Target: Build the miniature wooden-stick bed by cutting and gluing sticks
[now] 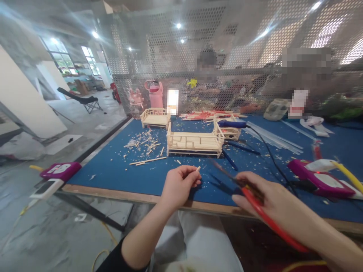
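Pinching: the left hand [180,184] clamps a short wooden stick [199,169] between thumb and fingers, its end projecting from the grip toward one o'clock. At three o'clock, the right hand [270,193] closes around a red-handled tool [263,212], blurred tip toward ten; a miniature wooden sofa frame [195,143] stands at twelve.

Short pale stick [198,169], tilted, left of slanting red-handled tool [254,199] (perhaps pliers)
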`<state>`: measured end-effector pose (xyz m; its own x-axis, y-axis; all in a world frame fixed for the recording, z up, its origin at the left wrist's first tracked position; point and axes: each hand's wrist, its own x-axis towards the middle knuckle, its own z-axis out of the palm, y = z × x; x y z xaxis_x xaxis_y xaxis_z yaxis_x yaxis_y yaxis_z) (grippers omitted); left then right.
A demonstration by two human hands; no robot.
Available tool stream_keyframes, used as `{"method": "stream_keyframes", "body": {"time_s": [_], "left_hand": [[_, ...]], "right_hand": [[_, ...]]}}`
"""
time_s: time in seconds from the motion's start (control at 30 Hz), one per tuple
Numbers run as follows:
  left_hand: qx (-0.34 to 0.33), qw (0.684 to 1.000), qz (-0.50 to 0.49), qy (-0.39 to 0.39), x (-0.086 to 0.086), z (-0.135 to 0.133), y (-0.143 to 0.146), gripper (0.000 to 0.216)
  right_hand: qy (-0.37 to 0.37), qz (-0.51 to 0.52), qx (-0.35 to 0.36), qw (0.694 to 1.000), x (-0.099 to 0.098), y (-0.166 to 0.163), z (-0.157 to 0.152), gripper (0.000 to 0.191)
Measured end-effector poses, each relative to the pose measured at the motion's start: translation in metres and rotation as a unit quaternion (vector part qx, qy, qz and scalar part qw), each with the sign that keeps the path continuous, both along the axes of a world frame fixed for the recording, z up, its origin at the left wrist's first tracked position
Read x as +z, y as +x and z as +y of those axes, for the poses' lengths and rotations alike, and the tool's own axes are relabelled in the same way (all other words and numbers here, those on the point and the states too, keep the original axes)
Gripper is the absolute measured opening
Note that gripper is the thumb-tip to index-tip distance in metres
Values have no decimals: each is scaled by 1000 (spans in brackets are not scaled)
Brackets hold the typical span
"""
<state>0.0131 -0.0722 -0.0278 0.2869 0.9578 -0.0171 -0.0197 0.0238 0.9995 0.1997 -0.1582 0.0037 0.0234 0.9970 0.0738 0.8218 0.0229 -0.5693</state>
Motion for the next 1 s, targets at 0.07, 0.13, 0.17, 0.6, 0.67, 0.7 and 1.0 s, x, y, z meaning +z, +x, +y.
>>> {"method": "stream_keyframes", "body": {"time_s": [0.07,0.13,0.17,0.6,0.67,0.7,1.0], "left_hand": [[5,1000,-13,-13,2,-1,-1,18],[6,1000,-20,-19,3,-1,-3,16],[4,1000,-17,-15,3,-2,-4,14],[-17,985,77,151,-5,-6,-8,17],[-23,988,66,139,-5,-7,-8,16],[-27,990,56,129,-4,-7,-7,16],[-41,989,85,114,-3,-8,-7,21]], "right_hand": [[-6,-27,17,999,-4,-14,6,28],[9,-41,18,999,-7,-22,10,28],[20,-45,19,999,-9,-25,12,29],[59,-90,47,993,-18,-32,19,39],[65,-75,40,994,-21,-32,20,42],[66,-66,31,995,-23,-32,20,43],[21,-113,-65,991,-14,-41,17,32]]}}
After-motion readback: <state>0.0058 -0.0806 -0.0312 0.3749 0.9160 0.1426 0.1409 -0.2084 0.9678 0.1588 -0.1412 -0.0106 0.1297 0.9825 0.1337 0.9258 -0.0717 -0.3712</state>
